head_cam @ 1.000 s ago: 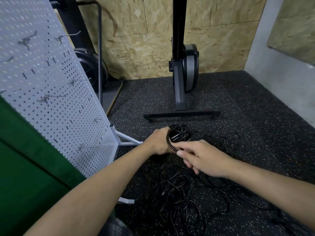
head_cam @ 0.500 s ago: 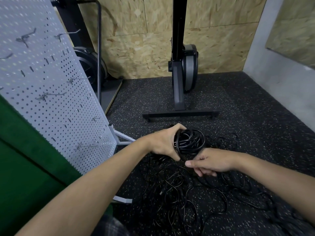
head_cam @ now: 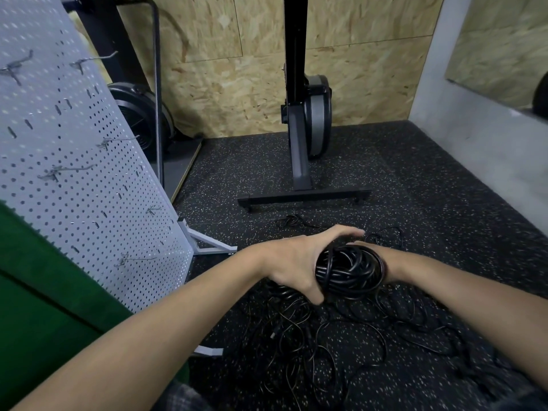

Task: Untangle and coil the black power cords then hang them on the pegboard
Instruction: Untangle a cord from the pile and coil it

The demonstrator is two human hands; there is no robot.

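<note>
Coiled black rubber power cord (head_cam: 348, 272): gripped by curled left hand (head_cam: 293, 262) above the floor tangle (head_cam: 311, 336). Right hand (head_cam: 385, 258): fingers hidden behind coil, state undetermined. White perforated pegboard (head_cam: 74, 173): sited leftward.

A corner of a home gym or small training room that doubles as storage. Black speckled rubber flooring (head_cam: 415, 179), the kind laid under exercise equipment, covers the ground, and bare chipboard wall panels (head_cam: 231, 84) close off the back. An exercise machine (head_cam: 317, 114) with a round flywheel housing stands on end against them on a flat crossbar foot, with a second fan-wheel machine (head_cam: 133, 114) to its left. A mirror (head_cam: 504, 46) hangs on the grey side wall. A white freestanding pegboard (head_cam: 74, 143) fitted with metal hooks (head_cam: 68, 170) and a sprawl of black power cords (head_cam: 326, 336) on the floor add a workshop note.
</note>
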